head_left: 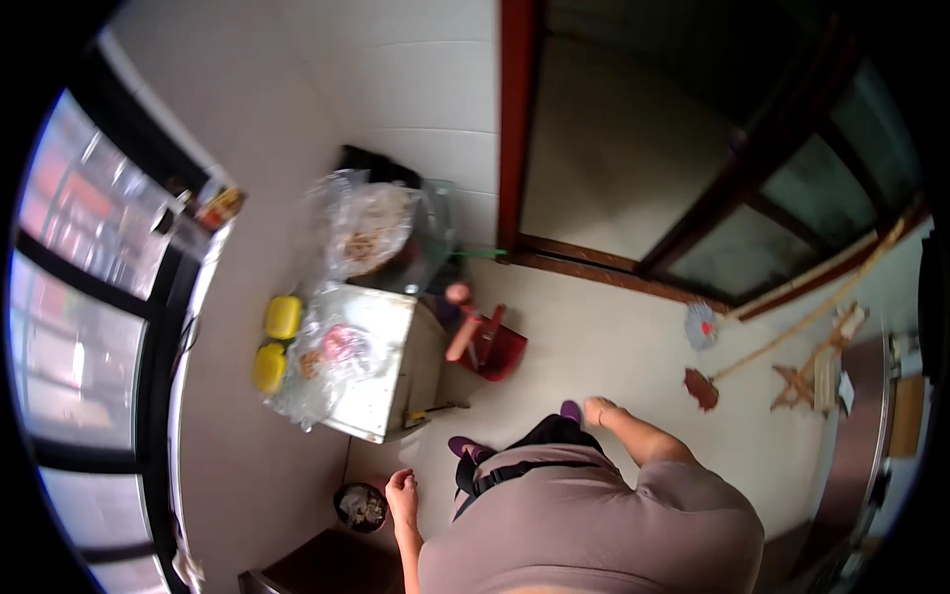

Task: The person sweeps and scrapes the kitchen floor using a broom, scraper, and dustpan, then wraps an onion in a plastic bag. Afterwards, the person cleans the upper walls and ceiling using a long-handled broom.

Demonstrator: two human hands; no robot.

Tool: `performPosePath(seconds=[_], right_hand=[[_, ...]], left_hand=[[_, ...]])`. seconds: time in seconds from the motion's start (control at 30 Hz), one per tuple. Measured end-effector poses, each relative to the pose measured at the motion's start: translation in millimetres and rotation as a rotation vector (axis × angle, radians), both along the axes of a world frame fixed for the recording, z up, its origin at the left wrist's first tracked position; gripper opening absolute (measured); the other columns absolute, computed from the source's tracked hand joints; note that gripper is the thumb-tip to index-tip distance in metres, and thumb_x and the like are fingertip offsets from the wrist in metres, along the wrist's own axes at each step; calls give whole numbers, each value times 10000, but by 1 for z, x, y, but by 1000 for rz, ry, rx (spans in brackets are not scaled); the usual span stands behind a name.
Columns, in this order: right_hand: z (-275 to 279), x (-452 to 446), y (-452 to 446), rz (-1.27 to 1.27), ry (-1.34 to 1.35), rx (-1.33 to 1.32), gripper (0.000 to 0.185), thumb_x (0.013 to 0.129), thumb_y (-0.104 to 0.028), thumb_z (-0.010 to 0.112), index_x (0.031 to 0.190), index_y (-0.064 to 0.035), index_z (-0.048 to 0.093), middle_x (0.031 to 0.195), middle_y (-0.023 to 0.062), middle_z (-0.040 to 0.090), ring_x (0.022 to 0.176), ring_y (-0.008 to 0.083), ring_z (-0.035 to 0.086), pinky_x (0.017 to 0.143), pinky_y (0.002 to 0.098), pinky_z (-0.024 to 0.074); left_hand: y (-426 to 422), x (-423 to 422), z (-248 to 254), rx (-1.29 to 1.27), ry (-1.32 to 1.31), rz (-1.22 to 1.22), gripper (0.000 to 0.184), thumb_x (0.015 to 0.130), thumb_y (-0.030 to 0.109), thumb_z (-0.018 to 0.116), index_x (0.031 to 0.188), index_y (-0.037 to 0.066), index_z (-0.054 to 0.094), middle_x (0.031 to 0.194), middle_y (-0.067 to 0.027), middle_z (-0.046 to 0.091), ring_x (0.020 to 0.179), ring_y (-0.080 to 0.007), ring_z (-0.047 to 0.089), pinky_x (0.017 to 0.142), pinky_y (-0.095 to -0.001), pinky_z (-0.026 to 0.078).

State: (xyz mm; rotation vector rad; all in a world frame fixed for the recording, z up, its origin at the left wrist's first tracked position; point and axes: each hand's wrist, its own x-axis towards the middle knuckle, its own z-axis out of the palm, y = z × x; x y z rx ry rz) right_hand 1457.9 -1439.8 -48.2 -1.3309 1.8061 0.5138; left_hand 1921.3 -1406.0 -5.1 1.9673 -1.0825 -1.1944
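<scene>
Purple slippers (pixel 464 446), partly hidden — left hand (pixel 401 492) half-curled near a bin (pixel 340 517), right hand (pixel 599 409) well apart — both grips unclear.

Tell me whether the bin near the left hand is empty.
Not empty: the bin shows pale, crumpled contents through its open top. How deep they go, I cannot tell.

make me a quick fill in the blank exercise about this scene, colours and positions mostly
1. The open bin on the floor is nearer the person's ____ hand.
2. The two bright containers along the wall side of the white tabletop are ____.
3. The shoes on the person's feet are ____.

Missing words: left; yellow; purple
</scene>
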Motion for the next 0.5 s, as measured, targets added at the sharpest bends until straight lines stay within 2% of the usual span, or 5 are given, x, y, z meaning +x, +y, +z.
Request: performPosePath(seconds=[0.13, 0.27, 0.33, 0.4, 0.5], right_hand=[[-3, -64, 22, -196, -113, -86, 308, 770, -79, 467, 1050, -65, 594, 1077, 186, 592, 1037, 327, 553, 870, 391, 443], [-63, -153, 80, -324, -101, -122, 257, 785, -95, 459, 999, -52, 595, 1072, 177, 592, 1031, 314, 550, 879, 384, 435], [-69, -197, 112, -414, -104, -156, 233, 789, -110, 459, 972, -51, 591, 1038, 172, 604, 995, 318, 563, 858, 395, 444], [-75, -236, 138, -495, -28, -57, 309, 770, -69, 460, 1049, -57, 592, 1066, 194, 594, 1023, 335, 560, 848, 413, 457], [-52, -267, 180, -709, -9, -154, 272, 782, -87, 444, 1009, -50, 589, 1032, 206, 598, 999, 351, 566, 829, 431, 462]], left_hand=[[-9, -80, -3, 40, 69, -125, 159, 823, 35, 537, 930, -56, 612, 778, -80, 635, 695, -125, 586, 648, -245, 471], [-36, -181, -5, 11, 79, -285, 156, 830, 36, 532, 931, -55, 609, 783, -87, 634, 699, -132, 587, 666, -251, 477], [-52, -238, 1, -31, 96, -391, 153, 841, 37, 523, 930, -51, 610, 792, -87, 636, 702, -140, 591, 678, -254, 479], [-65, -287, 5, -34, 107, -533, 161, 855, 40, 501, 934, -46, 611, 803, -89, 639, 706, -144, 592, 684, -258, 479], [-82, -351, 16, -98, 29, -778, 165, 838, 45, 500, 931, -25, 617, 810, -119, 646, 729, -174, 621, 686, -276, 486]])
